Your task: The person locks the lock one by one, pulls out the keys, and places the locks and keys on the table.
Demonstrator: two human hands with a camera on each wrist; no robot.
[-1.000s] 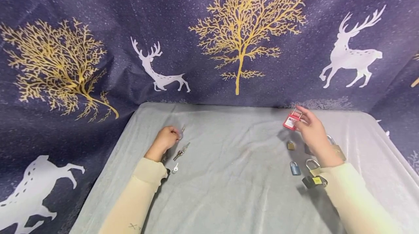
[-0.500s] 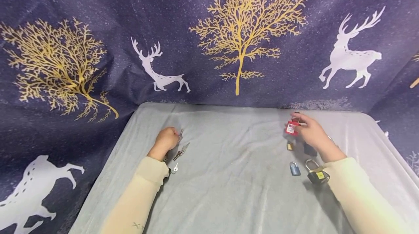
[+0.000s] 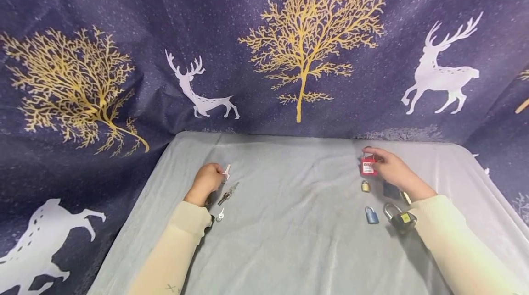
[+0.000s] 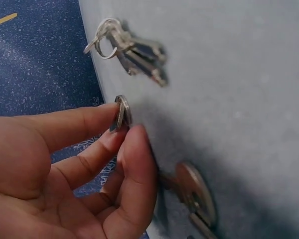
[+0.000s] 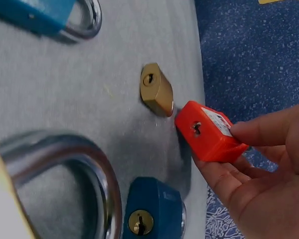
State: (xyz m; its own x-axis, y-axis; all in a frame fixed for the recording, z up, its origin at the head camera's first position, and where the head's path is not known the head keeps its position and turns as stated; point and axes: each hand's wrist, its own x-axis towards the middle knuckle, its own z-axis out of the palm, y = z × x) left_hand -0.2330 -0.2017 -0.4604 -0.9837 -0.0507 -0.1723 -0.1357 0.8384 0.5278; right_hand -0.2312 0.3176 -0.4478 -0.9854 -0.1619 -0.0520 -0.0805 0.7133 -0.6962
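Note:
My left hand (image 3: 208,179) pinches a small metal key (image 3: 227,170) between thumb and fingertips, just over the left side of the table. In the left wrist view a metal ring (image 4: 121,112) shows at the fingertips; the fingers hide the rest. Several keys on a ring (image 4: 137,52) lie beside that hand, and a single key (image 3: 221,214) lies nearer. At the right, my right hand (image 3: 390,169) grips a red padlock (image 3: 368,166) with a white label. Its keyhole face (image 5: 196,129) shows in the right wrist view. A small brass padlock (image 5: 157,90) sits close by.
Below the right hand stand a blue padlock (image 3: 372,215), a dark padlock (image 3: 402,219) with a yellow label and a dark blue padlock (image 5: 152,209), partly under the arm. Grey cloth (image 3: 289,221) covers the table; a patterned dark curtain (image 3: 264,116) hangs behind it.
My right hand has brought the red padlock down and a little nearer, turning it more upright. The key in my left hand now shows more plainly above the fingertips.

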